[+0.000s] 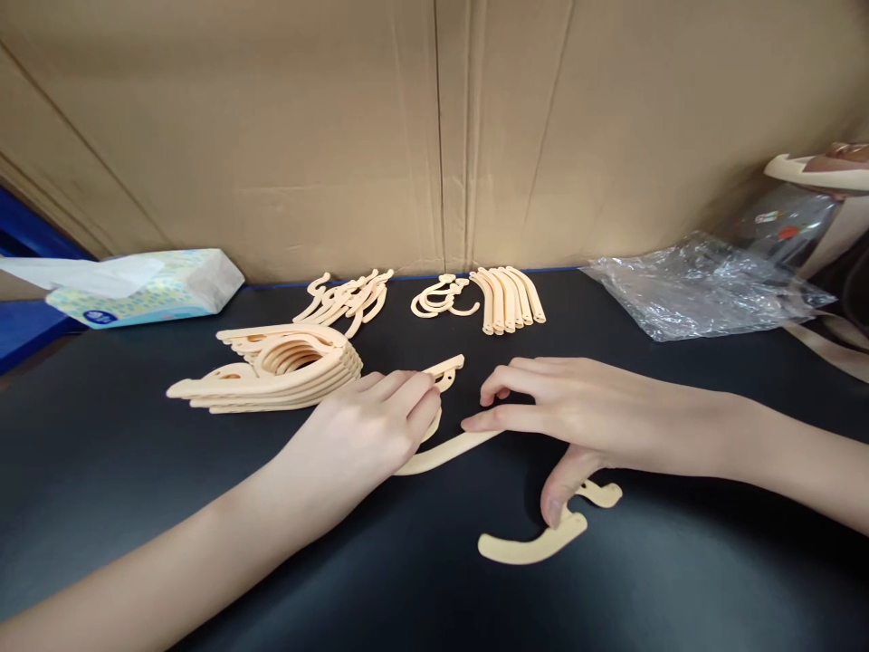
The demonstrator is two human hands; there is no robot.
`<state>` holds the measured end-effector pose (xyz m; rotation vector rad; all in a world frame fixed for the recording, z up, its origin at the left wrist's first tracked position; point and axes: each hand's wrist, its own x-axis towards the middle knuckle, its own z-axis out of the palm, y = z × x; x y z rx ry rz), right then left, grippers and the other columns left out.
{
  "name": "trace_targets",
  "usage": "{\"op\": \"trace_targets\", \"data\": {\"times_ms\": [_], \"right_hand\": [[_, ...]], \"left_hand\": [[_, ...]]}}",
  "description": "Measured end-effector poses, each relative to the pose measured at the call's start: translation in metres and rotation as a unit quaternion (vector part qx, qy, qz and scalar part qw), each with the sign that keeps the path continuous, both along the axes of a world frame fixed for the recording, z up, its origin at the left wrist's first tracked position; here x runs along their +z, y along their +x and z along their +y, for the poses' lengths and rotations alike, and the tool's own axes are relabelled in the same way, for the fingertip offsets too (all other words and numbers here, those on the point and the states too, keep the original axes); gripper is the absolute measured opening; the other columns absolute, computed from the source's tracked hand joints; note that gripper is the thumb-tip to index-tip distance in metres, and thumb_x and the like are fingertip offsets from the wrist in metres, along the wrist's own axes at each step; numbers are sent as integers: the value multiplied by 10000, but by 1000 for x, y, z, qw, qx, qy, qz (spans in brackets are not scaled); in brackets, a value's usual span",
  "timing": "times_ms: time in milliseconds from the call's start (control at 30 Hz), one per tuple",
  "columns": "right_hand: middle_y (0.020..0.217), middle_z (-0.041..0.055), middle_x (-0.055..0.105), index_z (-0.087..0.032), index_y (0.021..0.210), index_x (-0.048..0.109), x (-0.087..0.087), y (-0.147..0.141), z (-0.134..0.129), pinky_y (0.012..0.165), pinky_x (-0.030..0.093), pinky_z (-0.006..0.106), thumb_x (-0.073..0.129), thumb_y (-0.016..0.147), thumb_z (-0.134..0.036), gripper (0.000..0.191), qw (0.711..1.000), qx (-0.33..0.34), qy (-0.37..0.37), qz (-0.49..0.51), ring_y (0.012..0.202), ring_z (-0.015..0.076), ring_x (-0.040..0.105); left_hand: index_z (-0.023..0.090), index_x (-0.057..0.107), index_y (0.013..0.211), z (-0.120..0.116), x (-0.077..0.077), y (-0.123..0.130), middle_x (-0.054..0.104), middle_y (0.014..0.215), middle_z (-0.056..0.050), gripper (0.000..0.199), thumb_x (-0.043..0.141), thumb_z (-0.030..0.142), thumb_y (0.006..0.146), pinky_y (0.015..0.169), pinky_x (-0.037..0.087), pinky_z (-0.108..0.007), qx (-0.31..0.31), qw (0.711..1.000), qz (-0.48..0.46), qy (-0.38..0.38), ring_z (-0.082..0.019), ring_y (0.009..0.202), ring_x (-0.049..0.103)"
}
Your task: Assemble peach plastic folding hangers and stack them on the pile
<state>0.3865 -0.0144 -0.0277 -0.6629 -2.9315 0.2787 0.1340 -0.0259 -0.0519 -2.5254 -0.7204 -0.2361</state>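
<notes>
My left hand (377, 417), palm down at the centre, has its fingers closed on a cream plastic hanger part (448, 366); its thumb is hidden. A long curved cream piece (444, 452) runs out from under that hand. My right hand (577, 407) is spread, its index fingertip at the right end of this piece. The thumb of my right hand touches a cream hook-shaped part (533, 549) lying nearer to me, and another end (601, 493) shows behind the thumb. Beside my left hand lies a stack of folded cream hangers (319, 376).
Behind my hands on the black table (380, 580) are loose cream arms (346, 301), hooks (441, 297) and a row of curved pieces (509, 299). A tissue pack (156, 288) lies left, clear plastic bags (706, 285) right. A cardboard wall (305, 136) closes the back.
</notes>
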Motion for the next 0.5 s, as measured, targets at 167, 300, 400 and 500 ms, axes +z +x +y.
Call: {"op": "trace_targets", "data": {"times_ms": [167,300,400,500], "right_hand": [[1068,76,601,-160,1359,513,-3,0,6,767,493,343,790,674,-546,834,997,14,58,-54,933,234,592],[1095,118,610,-146,1342,518,-3,5,11,784,490,383,709,689,-658,851,987,35,150,-37,983,280,600],[1109,116,627,-169,1268,569,6,11,13,794,486,377,674,760,-626,691,984,20,178,-19,995,279,609],[980,43,675,-235,1150,634,19,18,8,709,476,319,583,921,-466,329,988,-31,148,12,841,211,646]], "left_hand": [[97,662,941,3,2,0,691,929,-96,337,364,-47,877,622,495,-316,-13,1000,17,7,-224,770,659],[115,663,952,2,3,-1,700,955,-89,311,375,1,921,643,500,-311,-17,1000,20,15,-216,792,663],[108,667,968,2,2,-2,708,974,-95,309,377,9,927,635,501,-310,-23,999,24,26,-220,803,670],[113,666,984,3,3,-2,712,994,-99,324,370,-5,928,668,504,-305,-29,999,31,26,-214,833,675]]}}
